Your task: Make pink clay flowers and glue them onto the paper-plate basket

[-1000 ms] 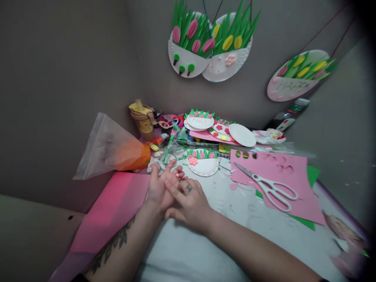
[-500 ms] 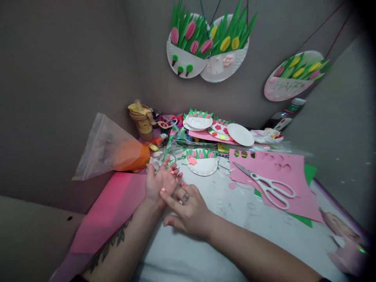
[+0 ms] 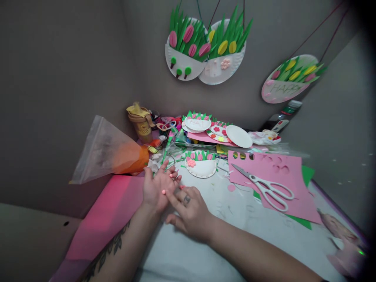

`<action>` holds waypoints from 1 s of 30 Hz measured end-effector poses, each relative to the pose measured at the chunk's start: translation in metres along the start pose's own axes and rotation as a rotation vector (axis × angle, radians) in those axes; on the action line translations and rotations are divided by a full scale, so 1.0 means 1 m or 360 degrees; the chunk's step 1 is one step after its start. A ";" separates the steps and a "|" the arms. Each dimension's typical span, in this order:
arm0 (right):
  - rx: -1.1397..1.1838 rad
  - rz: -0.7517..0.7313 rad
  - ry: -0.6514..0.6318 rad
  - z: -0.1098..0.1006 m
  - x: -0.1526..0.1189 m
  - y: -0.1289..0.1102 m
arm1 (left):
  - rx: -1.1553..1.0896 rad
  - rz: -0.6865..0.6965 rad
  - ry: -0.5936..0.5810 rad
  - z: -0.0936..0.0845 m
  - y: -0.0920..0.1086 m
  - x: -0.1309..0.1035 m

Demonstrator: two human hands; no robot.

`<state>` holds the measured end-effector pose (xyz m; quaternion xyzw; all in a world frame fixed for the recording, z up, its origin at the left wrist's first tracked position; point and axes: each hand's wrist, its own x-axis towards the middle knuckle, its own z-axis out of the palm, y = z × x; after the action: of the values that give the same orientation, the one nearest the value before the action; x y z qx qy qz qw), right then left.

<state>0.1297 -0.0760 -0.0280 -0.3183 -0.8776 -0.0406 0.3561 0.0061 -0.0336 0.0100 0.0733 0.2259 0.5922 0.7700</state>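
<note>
My left hand [image 3: 155, 190] lies palm up with its fingers loosely spread. On its palm rests a small pink ball [image 3: 163, 192], like soft clay. A second pink bit [image 3: 171, 175] shows by its fingers. My right hand [image 3: 192, 213] reaches across, palm down, index finger extended beside the ball and thumb held apart. Whether the fingertip touches the ball is hard to tell. Another pink bit shows beyond my right knuckles. Just past both hands lies a folded paper-plate pocket [image 3: 202, 170] with green paper grass, pink tulips and a pink flower [image 3: 191, 162].
White-handled scissors [image 3: 268, 188] lie on pink paper [image 3: 296, 172] at the right. A plastic bag with orange contents [image 3: 129, 158] and a brown cup [image 3: 141, 127] stand left. More decorated plates and a plain paper plate [image 3: 239, 136] sit behind; others hang on the wall.
My right index finger has drawn back slightly from the pink ball, which now shows fully on my left palm. The view has shifted a little.
</note>
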 end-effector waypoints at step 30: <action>0.0048 0.0171 -0.0120 -0.006 0.004 0.005 | -0.0240 -0.0120 -0.0077 -0.006 0.001 0.001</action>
<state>0.1337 -0.0715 -0.0219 -0.3610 -0.8725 0.0038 0.3292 0.0029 -0.0334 0.0044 0.0210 0.1645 0.5763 0.8002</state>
